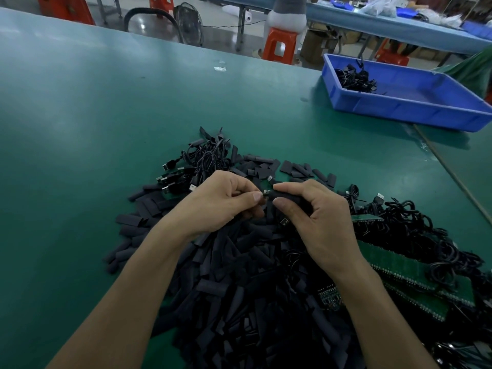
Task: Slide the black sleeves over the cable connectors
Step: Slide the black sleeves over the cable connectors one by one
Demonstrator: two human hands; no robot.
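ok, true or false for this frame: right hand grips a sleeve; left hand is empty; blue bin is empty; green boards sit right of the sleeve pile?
1. The right hand grips a black sleeve. True.
2. The left hand is empty. False: it pinches a connector at the sleeve's end.
3. The blue bin is empty. False: a few black cables lie in its far left corner.
4. Green boards lie right of the sleeve pile. True.
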